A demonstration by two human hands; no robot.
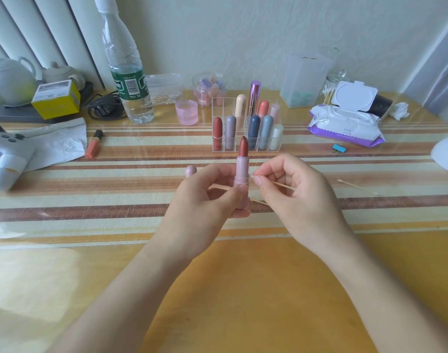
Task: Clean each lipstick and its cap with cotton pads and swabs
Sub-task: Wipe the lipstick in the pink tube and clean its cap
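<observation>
Fingers (237, 197) of the left hand (205, 202) curl round a pale pink plastic lipstick tube (241, 169), holding it upright over the striped worktop (116, 174), its red bullet exposed. The right hand (296, 192) pinches a thin wooden cotton swab (284, 186), whose white tip touches the tube's side.

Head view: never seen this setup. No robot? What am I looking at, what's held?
No machine here: a person wears one wide-angle camera on the head, looking down at their bare hands. The left hand grips an open pink lipstick upright, red bullet out. The right hand pinches a cotton swab, tip against the tube. On the striped table: a pink cap behind the left hand, a clear organizer of lipsticks, a spare swab, a wipes pack, a water bottle.
</observation>
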